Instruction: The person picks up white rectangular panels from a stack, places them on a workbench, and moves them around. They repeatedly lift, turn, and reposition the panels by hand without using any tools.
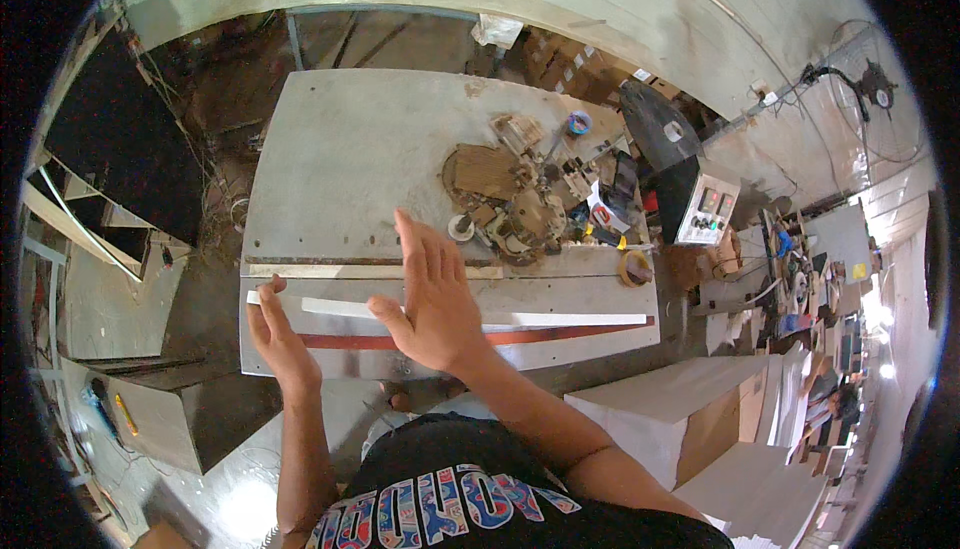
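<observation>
A long, narrow white strip [560, 320] stretches from left to right along the near part of the worktable. At its left end is my left hand [283, 344], its fingers bent around the strip there; a small piece of white shows just beyond them. My right hand [436, 294] is over the middle of the strip, with fingers stretched out and thumb apart, hiding part of it. Whether the right palm touches the strip cannot be seen. Nearer to me a dark red strip [350, 342] runs along the table, partly covered by my right hand and wrist.
The pale worktable [340, 169] carries a cluttered heap of tools and brown pieces [525, 204], a blue tape roll [579, 123] and a yellowish roll [635, 269]. A control box [705, 204] stands at right. White stacked panels [640, 419] lie near right; a fan [875, 89] is farther off.
</observation>
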